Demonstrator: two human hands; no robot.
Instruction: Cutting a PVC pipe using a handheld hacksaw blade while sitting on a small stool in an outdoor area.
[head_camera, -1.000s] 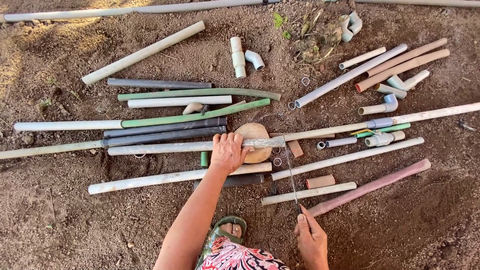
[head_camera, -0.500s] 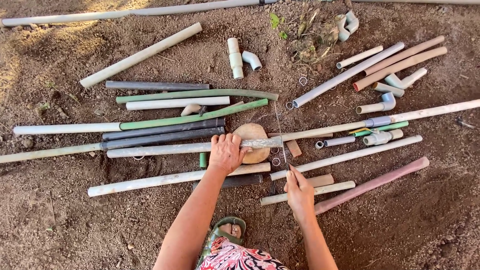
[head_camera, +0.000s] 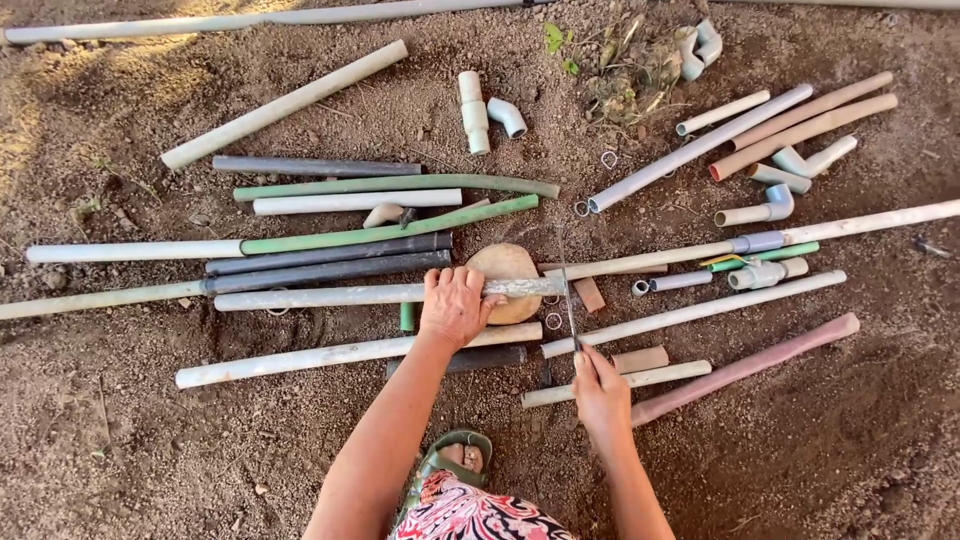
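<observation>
My left hand (head_camera: 455, 305) presses a long grey pipe (head_camera: 330, 296) down onto a rounded tan stone (head_camera: 505, 267) on the bare ground. The pipe's right end reaches just past the stone. My right hand (head_camera: 598, 388) grips the handle end of a thin hacksaw blade (head_camera: 567, 290), which runs away from me and crosses the pipe's end beside the stone. Both arms reach out from the bottom of the view, above a patterned garment and a green sandal (head_camera: 450, 462).
Many pipes lie on the soil: white, grey, dark and green ones at left (head_camera: 340, 230), grey, tan and reddish ones at right (head_camera: 740, 365). Elbow fittings (head_camera: 507, 115) and short offcuts (head_camera: 589, 294) are scattered about. A long pipe (head_camera: 260, 18) runs along the far edge.
My right hand has moved forward and away from me, pushing the saw blade across the pipe's end. My left hand stays on the pipe.
</observation>
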